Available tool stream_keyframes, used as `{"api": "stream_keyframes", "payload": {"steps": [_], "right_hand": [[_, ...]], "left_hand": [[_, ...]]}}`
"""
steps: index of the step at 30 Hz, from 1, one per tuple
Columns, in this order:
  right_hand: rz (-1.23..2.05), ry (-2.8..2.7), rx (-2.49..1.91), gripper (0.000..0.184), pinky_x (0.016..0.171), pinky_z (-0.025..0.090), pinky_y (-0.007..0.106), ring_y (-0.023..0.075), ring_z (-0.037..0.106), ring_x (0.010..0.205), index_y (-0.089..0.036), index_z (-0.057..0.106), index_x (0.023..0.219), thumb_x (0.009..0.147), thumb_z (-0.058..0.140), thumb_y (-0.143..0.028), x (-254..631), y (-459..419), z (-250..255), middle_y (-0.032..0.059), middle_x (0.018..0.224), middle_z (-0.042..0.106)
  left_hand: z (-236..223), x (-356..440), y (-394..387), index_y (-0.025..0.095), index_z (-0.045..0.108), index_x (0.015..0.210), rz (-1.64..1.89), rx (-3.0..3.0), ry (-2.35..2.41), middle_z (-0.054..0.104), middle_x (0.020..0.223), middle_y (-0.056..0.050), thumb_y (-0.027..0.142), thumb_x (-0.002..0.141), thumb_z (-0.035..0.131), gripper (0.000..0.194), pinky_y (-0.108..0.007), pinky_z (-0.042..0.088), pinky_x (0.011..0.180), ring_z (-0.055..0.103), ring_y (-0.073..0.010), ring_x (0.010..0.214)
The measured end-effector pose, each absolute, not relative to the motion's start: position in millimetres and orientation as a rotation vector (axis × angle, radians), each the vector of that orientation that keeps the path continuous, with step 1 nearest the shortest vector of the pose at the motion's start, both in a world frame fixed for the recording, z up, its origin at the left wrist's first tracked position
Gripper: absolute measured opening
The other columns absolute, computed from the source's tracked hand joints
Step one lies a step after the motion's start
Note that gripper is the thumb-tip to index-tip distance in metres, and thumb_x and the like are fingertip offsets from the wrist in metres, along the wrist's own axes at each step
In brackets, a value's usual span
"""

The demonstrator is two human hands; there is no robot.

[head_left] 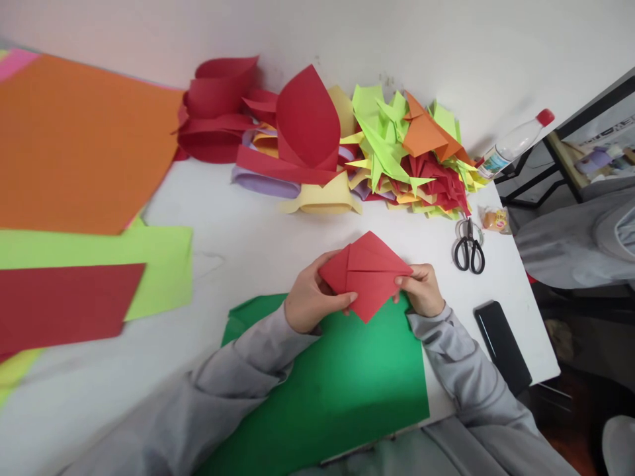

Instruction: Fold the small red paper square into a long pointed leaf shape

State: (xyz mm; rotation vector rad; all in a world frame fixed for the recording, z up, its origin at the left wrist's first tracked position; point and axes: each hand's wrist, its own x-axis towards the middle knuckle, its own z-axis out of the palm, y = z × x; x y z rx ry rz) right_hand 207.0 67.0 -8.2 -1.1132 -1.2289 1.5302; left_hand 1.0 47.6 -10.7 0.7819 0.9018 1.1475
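A piece of red folded paper (370, 261), creased into a diamond shape with a slit along its middle, is held up between both hands. My left hand (317, 294) grips its left corner, thumb on the front face and fingers behind. At the right corner, my right hand (421, 287) pinches the tip between thumb and fingers. Beneath the hands lies a large green paper sheet (347, 383), flat on the white table (238, 254) along its front edge. The fingers behind the paper are mostly hidden.
Orange (84, 145), lime (169, 264) and dark red sheets (64, 307) lie at left. Red curled paper shapes (307, 119) and a heap of folded paper (381, 139) line the wall. Scissors (469, 248), a wrapped snack (495, 219), a bottle (516, 145) and a phone (502, 347) stand or lie right.
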Motion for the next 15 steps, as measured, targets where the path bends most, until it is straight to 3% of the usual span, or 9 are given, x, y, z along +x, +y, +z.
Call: {"api": "stream_keyframes", "payload": {"steps": [6, 11, 15], "right_hand": [[1.546, -1.258, -1.111, 0.020, 0.040, 0.044, 0.021, 0.0096, 0.053, 0.037, -0.015, 0.068, 0.055, 0.066, 0.074, -0.030, 214.6, 71.6, -5.8, 0.0006, 0.048, 0.064], [1.742, -1.176, -1.073, 0.021, 0.039, 0.045, 0.021, 0.0101, 0.055, 0.037, -0.014, 0.069, 0.059, 0.064, 0.077, -0.033, 205.0, 66.8, -11.8, 0.0018, 0.053, 0.067], [1.695, -1.104, -1.103, 0.024, 0.044, 0.050, 0.022, 0.0103, 0.059, 0.042, -0.015, 0.070, 0.062, 0.067, 0.075, -0.037, 185.4, 57.9, -13.3, 0.0023, 0.058, 0.069]], "left_hand": [[-11.1, -1.6, 49.4, 0.015, 0.050, 0.111, 1.173, 0.718, 0.902, 0.067, 0.076, 0.000, 0.017, 0.047, 0.084, 0.072, -0.021, 0.046, 0.035, 0.056, -0.0107, 0.041], [-10.4, -0.8, 54.5, 0.014, 0.046, 0.115, 1.277, 0.492, 0.975, 0.070, 0.065, -0.001, 0.020, 0.046, 0.085, 0.080, -0.024, 0.054, 0.051, 0.065, -0.0161, 0.055], [-12.2, 5.6, 52.5, 0.014, 0.051, 0.108, 1.301, 0.568, 1.036, 0.068, 0.066, 0.001, 0.020, 0.043, 0.086, 0.073, -0.023, 0.051, 0.046, 0.061, -0.0134, 0.049]]}}
